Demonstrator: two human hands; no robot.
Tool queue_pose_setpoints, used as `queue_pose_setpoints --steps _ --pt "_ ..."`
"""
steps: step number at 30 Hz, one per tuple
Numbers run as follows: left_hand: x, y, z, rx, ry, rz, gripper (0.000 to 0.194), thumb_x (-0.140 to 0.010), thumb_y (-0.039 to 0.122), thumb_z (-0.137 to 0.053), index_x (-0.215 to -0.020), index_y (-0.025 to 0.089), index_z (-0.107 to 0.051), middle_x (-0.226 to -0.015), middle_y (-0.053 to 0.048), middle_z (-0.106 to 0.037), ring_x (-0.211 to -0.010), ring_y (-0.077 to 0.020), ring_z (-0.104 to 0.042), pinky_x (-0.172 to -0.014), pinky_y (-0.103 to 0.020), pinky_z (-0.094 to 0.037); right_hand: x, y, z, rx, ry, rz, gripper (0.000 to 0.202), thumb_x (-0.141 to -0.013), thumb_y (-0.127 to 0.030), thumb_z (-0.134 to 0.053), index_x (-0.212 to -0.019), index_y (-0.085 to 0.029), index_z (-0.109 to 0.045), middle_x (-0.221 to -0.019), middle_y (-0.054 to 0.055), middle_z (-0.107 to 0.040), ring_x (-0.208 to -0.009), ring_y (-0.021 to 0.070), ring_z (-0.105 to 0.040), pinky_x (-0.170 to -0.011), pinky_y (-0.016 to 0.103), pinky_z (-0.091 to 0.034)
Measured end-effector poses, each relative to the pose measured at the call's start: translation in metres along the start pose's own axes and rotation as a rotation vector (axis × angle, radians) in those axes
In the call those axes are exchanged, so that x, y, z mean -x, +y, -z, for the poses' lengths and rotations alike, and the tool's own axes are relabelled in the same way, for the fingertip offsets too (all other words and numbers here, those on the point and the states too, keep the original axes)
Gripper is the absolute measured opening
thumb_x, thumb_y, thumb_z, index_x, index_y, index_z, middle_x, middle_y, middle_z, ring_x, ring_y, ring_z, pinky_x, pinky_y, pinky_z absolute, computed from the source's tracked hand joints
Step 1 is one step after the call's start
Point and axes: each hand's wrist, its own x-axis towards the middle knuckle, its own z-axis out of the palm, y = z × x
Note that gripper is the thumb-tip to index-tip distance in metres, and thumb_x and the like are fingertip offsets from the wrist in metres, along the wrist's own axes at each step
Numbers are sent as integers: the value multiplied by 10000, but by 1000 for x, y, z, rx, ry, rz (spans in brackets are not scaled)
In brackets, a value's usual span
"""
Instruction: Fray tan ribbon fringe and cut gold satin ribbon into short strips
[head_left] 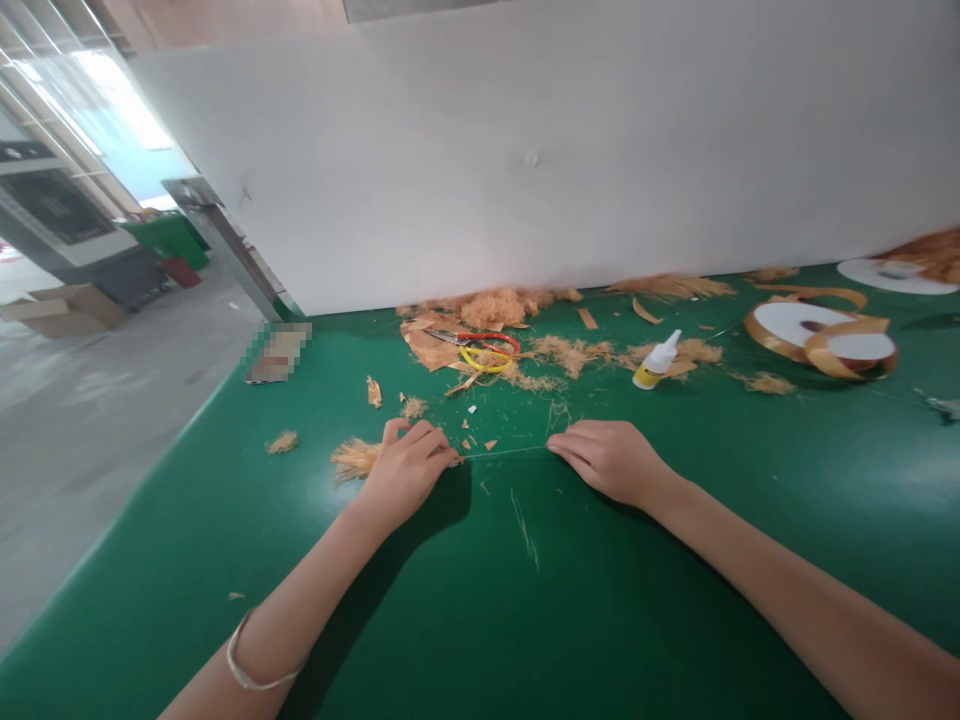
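Note:
A thin pale thread (506, 452) runs nearly straight between my two hands, just above the green table. My left hand (411, 465) is closed, its fingertips pinching the thread's left end, where a tiny orange bit also shows. Beside that hand, partly hidden behind it, is a frayed tuft of orange-brown ribbon fibre (355, 459); I cannot tell whether the hand touches it. My right hand (611, 458) pinches the other end between thumb and fingers. Small ribbon scraps (490, 445) lie near the thread, and loose pale strands (525, 530) lie on the table in front.
Scissors with red and yellow handles (487, 352) lie among ribbon scraps and fibre heaps (499, 306) along the white wall. A white glue bottle (657, 362) stands right of them. Further right is a ribbon spool (795, 330). A pixelated flat object (277, 353) lies at the left edge.

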Motion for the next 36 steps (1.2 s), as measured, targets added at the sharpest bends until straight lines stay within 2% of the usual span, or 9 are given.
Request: queue_pose_setpoints --steps 6,12,18,30,33,36 --pt "-1 0 0 14 6 12 271 -921 190 -420 -803 215 -663 -805 -20 -669 -837 -173 -556 -801 -375 -268 1 1 0 3 -7 -2 306 -919 -229 -393 -833 -180 -683 -701 33 -679 -638 129 -598 -528 231 -376" --pt "4 -9 -1 63 -48 79 225 -908 314 -457 -1003 234 -645 -956 -56 -659 -915 -196 -547 -792 -367 -272 2 3 -1 -10 -15 -17 308 -921 -224 -381 -858 -177 -679 -739 49 -695 -649 137 -615 -537 228 -398" --pt "4 -9 0 45 -53 88 279 -928 276 -409 -832 224 -666 -862 -33 -654 -860 -180 -536 -760 -358 -273 2 2 -1 -25 -16 -11 319 -926 -231 -366 -853 -184 -673 -728 44 -693 -649 135 -618 -531 224 -397" --pt "3 -5 1 4 -76 58 301 -938 274 -381 -831 220 -658 -848 -36 -662 -863 -184 -538 -782 -372 -271 1 0 -1 -36 -3 14 304 -915 -215 -382 -848 -184 -677 -741 40 -703 -644 142 -629 -528 235 -417" --pt "4 -7 2 1 -85 108 277 -926 342 -395 -1004 218 -630 -941 -64 -654 -924 -216 -537 -816 -386 -288 2 5 1 -82 40 -41 297 -912 -230 -392 -852 -193 -681 -785 37 -715 -680 153 -647 -557 245 -448" --pt "6 -10 3 -39 -34 239 430 -896 413 -427 -1261 191 -475 -1155 -129 -586 -1068 -277 -481 -865 -419 -297 3 13 4 -195 122 -202 278 -902 -272 -421 -854 -202 -686 -824 34 -720 -696 162 -659 -607 264 -485"
